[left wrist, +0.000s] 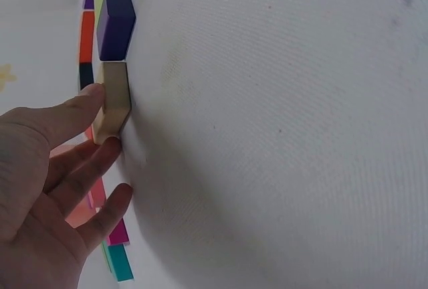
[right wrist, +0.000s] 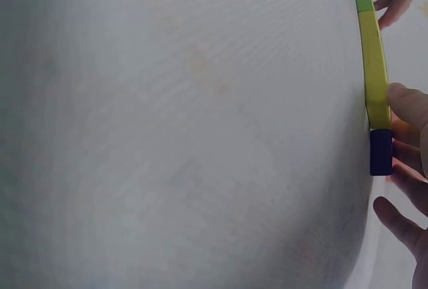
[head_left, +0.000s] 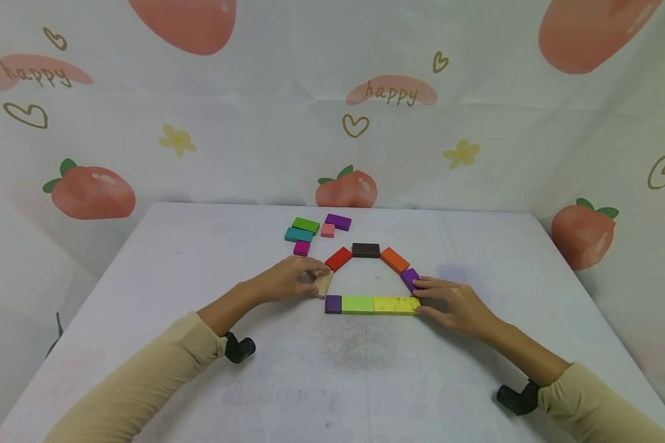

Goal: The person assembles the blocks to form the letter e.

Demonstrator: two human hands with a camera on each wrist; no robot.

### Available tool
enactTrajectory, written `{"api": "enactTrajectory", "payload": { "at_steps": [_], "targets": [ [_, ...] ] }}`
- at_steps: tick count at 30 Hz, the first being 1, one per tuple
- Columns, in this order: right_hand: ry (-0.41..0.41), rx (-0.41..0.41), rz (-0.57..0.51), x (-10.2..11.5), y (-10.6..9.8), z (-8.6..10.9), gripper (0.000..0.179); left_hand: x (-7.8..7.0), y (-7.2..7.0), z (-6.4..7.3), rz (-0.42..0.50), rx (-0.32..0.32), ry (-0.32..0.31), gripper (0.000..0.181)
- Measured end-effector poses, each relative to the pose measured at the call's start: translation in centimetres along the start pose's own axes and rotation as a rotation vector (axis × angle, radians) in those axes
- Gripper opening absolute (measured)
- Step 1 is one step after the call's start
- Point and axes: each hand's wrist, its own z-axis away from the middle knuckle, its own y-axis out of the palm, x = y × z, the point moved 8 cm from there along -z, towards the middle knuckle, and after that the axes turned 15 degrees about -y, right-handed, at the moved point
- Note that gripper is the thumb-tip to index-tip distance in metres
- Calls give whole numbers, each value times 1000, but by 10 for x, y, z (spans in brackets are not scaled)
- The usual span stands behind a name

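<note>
At the layout's six o'clock, nearest the person, a row comprises violet block [head_left: 333, 304], light green block [head_left: 357, 305] and yellow block [head_left: 396, 306]. At three, the right hand [head_left: 460, 304] is loosely spread, no grip evident: thumb at the yellow block's end, fingers touching the purple block [head_left: 407, 280]. At nine, the left hand [head_left: 285, 280] pinches the wooden block [head_left: 324, 285]: three o'clock from that hand, which is nearer, and nine from the right. Its long axis runs seven to one, near end just beside the violet block, far end toward the red block [head_left: 338, 259]; fingers obscure contact. Orange block [head_left: 394, 260] lies at one, dark block [head_left: 366, 250] at twelve; five loose blocks [head_left: 298, 235] lie beyond, toward eleven.
</note>
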Motion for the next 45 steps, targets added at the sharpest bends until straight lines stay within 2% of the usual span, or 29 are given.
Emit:
{"api": "enactTrajectory", "payload": {
  "at_steps": [7,18,22,26,30,36,40,45],
  "targets": [
    [-13,-10,-1,1,-1,-1,36,2,0,0,-1,-4,-12,49],
    [-15,-9,0,1,-2,-1,36,1,-3,3,6,-18,3,49],
    [-14,-5,4,2,-1,-1,36,3,-8,2,13,-32,-18,51],
    [-6,-1,4,1,-1,-1,36,6,-20,-2,22,-95,-21,55],
    [-5,0,6,1,-1,-1,36,9,-38,-7,29,-178,-17,60],
    [-5,-3,1,1,-1,0,36,23,-60,-17,51,-282,-84,59],
    [-11,-5,0,1,-1,0,36,37,-67,-23,55,-308,-128,60],
    [-9,-6,-1,1,-1,0,36,56,-69,-31,56,-321,-182,64]
  ]
}}
